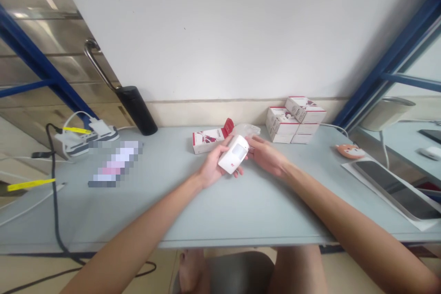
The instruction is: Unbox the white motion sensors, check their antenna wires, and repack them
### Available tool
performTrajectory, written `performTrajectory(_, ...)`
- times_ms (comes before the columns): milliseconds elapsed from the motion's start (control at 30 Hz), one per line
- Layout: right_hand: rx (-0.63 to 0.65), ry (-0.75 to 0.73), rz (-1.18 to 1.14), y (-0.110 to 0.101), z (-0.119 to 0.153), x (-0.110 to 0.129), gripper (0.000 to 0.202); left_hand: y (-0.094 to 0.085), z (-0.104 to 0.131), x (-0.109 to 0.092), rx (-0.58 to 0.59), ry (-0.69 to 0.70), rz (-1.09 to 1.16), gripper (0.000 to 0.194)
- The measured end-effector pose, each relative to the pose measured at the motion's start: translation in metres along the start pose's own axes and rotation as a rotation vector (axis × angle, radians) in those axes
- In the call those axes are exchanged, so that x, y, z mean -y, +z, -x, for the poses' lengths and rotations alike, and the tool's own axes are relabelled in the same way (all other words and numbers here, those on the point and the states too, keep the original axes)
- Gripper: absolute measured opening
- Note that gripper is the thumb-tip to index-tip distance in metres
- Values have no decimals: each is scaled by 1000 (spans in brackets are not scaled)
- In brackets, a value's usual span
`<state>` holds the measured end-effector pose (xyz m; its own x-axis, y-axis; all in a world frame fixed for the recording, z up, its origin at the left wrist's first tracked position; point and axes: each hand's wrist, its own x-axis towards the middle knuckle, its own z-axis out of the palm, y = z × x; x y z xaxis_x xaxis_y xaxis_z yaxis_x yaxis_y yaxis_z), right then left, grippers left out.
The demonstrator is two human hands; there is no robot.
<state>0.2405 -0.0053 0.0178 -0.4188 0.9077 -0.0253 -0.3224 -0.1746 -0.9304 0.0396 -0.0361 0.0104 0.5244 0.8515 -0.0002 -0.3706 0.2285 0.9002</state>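
Observation:
A white plastic device point(233, 155) with a greyish window and a small red mark is held above the middle of the table. My left hand point(212, 165) is wrapped round it from the left and below. At its upper right edge is my right hand point(264, 154), its fingers bent against the device's end; whether they grip anything small there cannot be made out. Just behind my left hand lies a white and red box point(207, 140) with its red flap up. Clear crumpled plastic point(248, 129) rests behind the device.
Several stacked boxes point(292, 121) stand at the back right. Further right are an orange item point(350, 150) and a dark flat panel point(396, 188) on white. At left are a black cylinder point(138, 110), a power strip point(91, 140), cables and a pixelated object point(115, 164).

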Motion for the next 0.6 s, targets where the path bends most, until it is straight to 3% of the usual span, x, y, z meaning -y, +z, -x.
performTrajectory(200,21,4,-67,-3,0,3,38,-4,-4,6,-81,38,69,61)
performTrajectory(400,102,7,-3,-10,-3,-2,35,-5,-6,6,-115,29,102,35)
performTrajectory(600,179,-10,91,-15,-5,-7,35,-1,-4,-1,-114,13,157,35)
